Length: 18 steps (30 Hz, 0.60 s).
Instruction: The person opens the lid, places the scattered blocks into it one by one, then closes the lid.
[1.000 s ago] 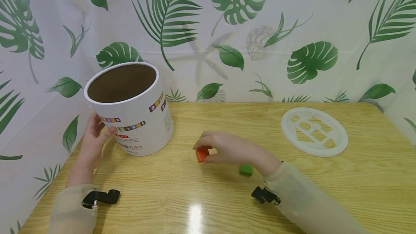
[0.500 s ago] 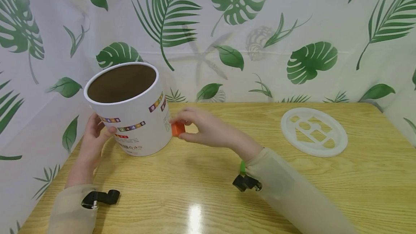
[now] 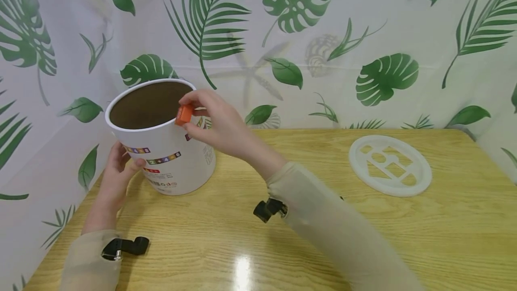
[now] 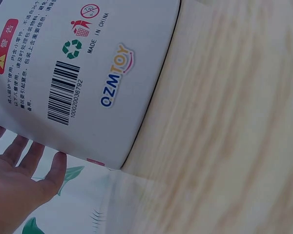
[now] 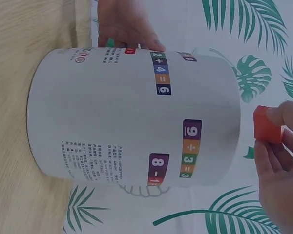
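Observation:
A white round tub (image 3: 179, 165) printed with coloured sums stands upright at the left of the table, its brown mouth uncovered. My left hand (image 3: 117, 174) rests against its left side; in the left wrist view its fingers (image 4: 31, 156) lie fairly straight along the wall. At the tub's right rim, my right hand (image 3: 216, 122) pinches an orange-red block (image 3: 184, 114) between thumb and fingers. The right wrist view has the block (image 5: 266, 124) just beyond the rim, apart from it. The tub's floor is out of sight.
On the right of the wooden table (image 3: 464, 228) lies a white round plate (image 3: 389, 165) with shaped cut-outs. A leaf-patterned sheet (image 3: 323, 57) rises behind the table and along the left. My right sleeve (image 3: 331, 219) crosses the middle of the table.
My right hand has carried the orange-red block left and up from near the tabletop to the tub's rim. The green block is now hidden behind my right arm. My left hand stays put.

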{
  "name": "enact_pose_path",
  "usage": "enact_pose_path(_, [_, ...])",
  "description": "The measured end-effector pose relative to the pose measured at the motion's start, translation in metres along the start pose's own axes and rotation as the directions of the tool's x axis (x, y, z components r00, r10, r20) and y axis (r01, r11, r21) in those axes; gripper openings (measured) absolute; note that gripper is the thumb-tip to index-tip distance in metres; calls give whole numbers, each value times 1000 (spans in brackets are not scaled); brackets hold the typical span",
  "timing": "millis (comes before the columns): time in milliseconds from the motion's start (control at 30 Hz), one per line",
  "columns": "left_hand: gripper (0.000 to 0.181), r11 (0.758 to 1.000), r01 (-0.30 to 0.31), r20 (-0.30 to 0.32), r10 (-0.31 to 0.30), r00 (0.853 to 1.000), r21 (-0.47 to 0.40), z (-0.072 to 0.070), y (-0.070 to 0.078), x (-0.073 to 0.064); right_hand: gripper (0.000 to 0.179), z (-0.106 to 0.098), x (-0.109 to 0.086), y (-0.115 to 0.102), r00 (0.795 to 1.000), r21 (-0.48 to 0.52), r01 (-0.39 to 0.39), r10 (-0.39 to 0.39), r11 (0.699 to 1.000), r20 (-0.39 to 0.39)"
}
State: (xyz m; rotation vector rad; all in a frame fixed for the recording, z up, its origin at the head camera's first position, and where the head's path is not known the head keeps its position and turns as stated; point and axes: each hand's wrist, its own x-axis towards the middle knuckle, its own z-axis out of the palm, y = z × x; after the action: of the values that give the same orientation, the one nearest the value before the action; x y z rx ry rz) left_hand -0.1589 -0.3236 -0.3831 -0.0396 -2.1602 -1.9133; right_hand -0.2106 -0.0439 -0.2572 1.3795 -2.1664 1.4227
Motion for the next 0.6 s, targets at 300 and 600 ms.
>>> enact_pose_path(300, [70,1000,-5,0,5,1000,-19,-2,-1,-1,36,19,25,9,994,1,-98,98,995,-40])
enact_pose_path(600, [70,1000,-19,-6,19,1000,-8,-1,0,0,39,20,33,13,974,-146,-223,228,964,18])
